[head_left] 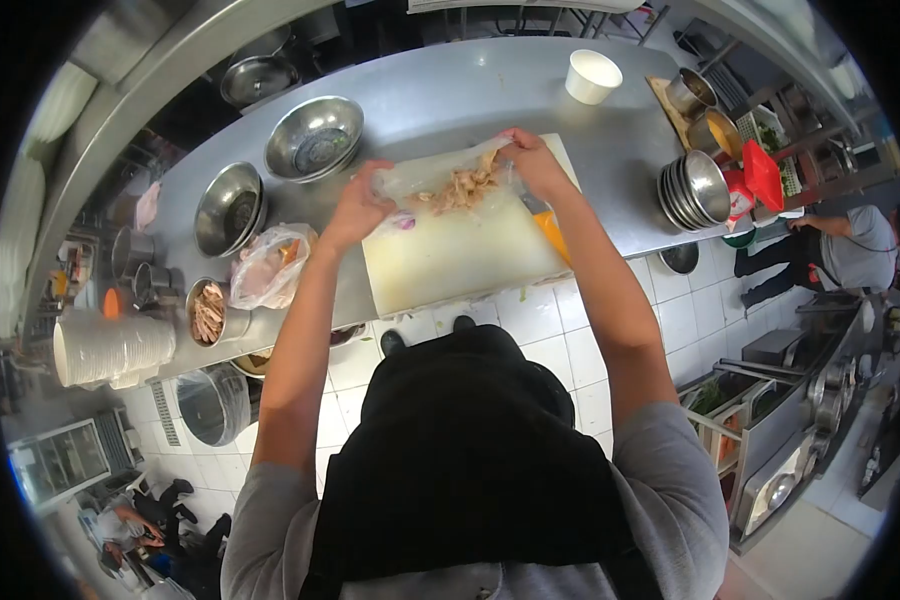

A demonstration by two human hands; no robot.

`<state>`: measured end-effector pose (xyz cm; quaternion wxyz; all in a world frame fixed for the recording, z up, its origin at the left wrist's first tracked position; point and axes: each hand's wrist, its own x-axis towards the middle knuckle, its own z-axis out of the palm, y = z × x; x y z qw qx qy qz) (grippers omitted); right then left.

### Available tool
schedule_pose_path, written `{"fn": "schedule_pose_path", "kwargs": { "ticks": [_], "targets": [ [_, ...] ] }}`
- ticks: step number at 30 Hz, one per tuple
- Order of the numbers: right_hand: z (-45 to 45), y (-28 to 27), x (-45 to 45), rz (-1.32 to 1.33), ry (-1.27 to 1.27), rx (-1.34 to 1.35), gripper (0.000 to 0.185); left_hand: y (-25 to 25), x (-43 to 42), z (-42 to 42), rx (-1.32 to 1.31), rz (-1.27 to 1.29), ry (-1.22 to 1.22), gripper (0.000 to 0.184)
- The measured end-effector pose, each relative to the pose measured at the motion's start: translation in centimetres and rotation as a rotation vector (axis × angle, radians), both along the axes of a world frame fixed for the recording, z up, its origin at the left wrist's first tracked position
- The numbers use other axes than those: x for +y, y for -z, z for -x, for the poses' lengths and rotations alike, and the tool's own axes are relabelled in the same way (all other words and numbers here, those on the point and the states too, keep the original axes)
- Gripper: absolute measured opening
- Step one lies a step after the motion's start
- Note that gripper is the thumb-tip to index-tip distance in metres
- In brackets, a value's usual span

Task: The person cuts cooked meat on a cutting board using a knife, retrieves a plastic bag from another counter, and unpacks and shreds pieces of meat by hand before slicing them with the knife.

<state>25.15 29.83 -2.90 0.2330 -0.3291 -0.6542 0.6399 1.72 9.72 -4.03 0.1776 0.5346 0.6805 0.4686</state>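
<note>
Shredded, light brown meat [467, 188] lies in a clear plastic bag [395, 182] spread above the far part of a white cutting board [450, 260]. My left hand [362, 205] grips the bag's left side, fingers closed on the plastic. On the right, my right hand [532, 160] pinches the other side of the bag. A small purple piece [406, 222] shows beside the bag's lower left edge. Something orange [551, 235], perhaps a knife handle, rests on the board's right part, partly behind my right forearm.
Metal bowls [315, 138] and a bag of food [272, 265] stand to the left, near a pot of meat strips [208, 312]. A white tub [593, 77], stacked bowls [692, 190] and a red scale [760, 175] are right. Other people stand far off.
</note>
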Motion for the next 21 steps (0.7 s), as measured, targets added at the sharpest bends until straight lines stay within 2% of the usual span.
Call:
{"fn": "schedule_pose_path", "kwargs": {
  "ticks": [1, 2, 4, 5, 7, 8, 10, 11, 13, 16, 17, 19, 20, 21],
  "targets": [
    [0.1, -0.4, -0.5, 0.144, 0.015, 0.039, 0.018, -0.4, 0.3, -1.0, 0.022, 0.009, 0.021, 0.023],
    [0.2, -0.4, -0.7, 0.142, 0.009, 0.033, 0.018, -0.8, 0.6, -2.0, 0.043, 0.018, 0.043, 0.024],
    [0.7, -0.4, -0.8, -0.073, -0.03, 0.024, 0.017, -1.2, 1.2, -2.9, 0.615, 0.194, -0.019, 0.023],
    [0.8, -0.4, -0.8, -0.075, -0.037, 0.019, 0.017, -0.2, 1.8, -2.4, 0.609, 0.194, -0.025, 0.023],
    [0.7, -0.2, -0.8, -0.091, -0.13, 0.107, 0.02, 2.2, 4.3, -1.0, 0.397, 0.093, -0.033, 0.028],
    [0.3, 0.2, -1.1, -0.088, -0.134, 0.1, 0.02, 2.1, 5.0, -0.6, 0.39, 0.095, -0.036, 0.028],
    [-0.4, 1.2, -2.0, -0.441, -0.161, -0.022, 0.024, 1.1, 6.0, 0.4, -0.306, 0.192, -0.085, 0.032],
    [-0.6, 1.7, -2.3, -0.442, -0.167, -0.022, 0.024, 0.7, 5.9, 0.4, -0.308, 0.191, -0.091, 0.032],
    [-1.4, 2.8, -2.7, -0.704, -0.218, -0.187, 0.025, -0.2, 5.8, -0.2, -0.627, 0.021, 0.0, 0.037],
    [-1.2, 6.4, -0.6, -0.744, -0.114, -0.199, 0.024, -2.4, 5.2, -1.6, -0.751, 0.07, -0.008, 0.033],
    [-1.1, 4.5, -1.1, -0.743, -0.114, -0.199, 0.024, -2.0, 5.2, -1.3, -0.751, 0.071, -0.007, 0.033],
    [-1.4, 0.5, -1.3, -0.406, 0.0, -0.167, 0.023, -1.5, 5.0, -0.8, -0.738, 0.079, 0.21, 0.036],
    [-1.5, 0.2, -1.0, -0.408, 0.001, -0.17, 0.023, -1.6, 4.7, -0.7, -0.741, 0.077, 0.212, 0.036],
    [-1.5, -0.1, -0.5, -0.292, -0.011, -0.122, 0.025, -1.7, 4.2, -0.5, -0.496, 0.109, 0.284, 0.036]
  ]
}}
